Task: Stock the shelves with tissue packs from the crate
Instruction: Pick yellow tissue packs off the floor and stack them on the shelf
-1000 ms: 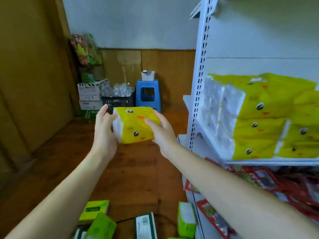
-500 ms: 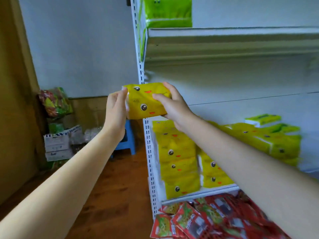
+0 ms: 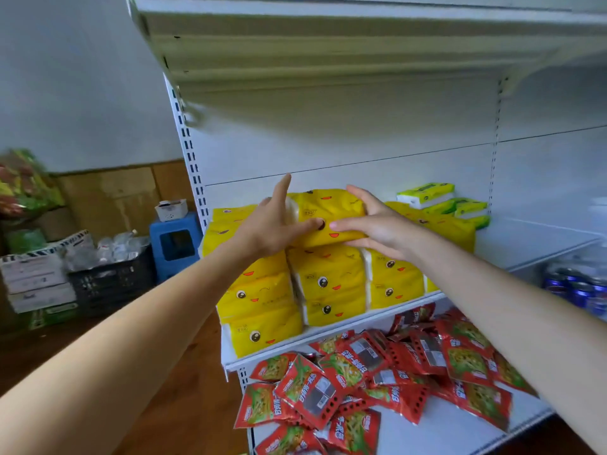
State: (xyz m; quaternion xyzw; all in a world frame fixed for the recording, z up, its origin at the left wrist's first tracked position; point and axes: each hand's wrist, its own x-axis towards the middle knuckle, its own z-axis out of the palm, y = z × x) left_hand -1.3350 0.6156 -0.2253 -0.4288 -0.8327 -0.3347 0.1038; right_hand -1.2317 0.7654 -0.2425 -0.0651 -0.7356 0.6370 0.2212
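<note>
A yellow plastic-wrapped tissue pack printed with a cartoon face (image 3: 328, 218) is held between both hands at the top of the stacked yellow tissue packs (image 3: 328, 284) on the white metal middle shelf (image 3: 328, 330). The pack lies lengthwise, face print outward, above the second column of the stack from the shelf's left end and near its front edge. Its underside appears to touch the packs beneath; whether its weight is fully set down cannot be told.

The left hand (image 3: 272, 224) is laid flat against the pack's left end. Its fingers are extended, the index finger is raised clear, and the thumb is stretched across the front face. The right hand (image 3: 371, 224) grips the pack's right end, with the fingers curled over the top and the thumb pressed on the front.

Green-and-white tissue packs (image 3: 427, 193) are piled on further yellow packs toward the rear right of the same shelf. The lower white shelf (image 3: 427, 431) is strewn with red foil snack packets (image 3: 361, 372). Blue drink cans (image 3: 574, 287) are seen in the bay to the right.

On the wooden floor to the left, a blue plastic stool (image 3: 175, 244) stands beside the shelf upright, and a black plastic crate (image 3: 108, 280) is just beside it.
</note>
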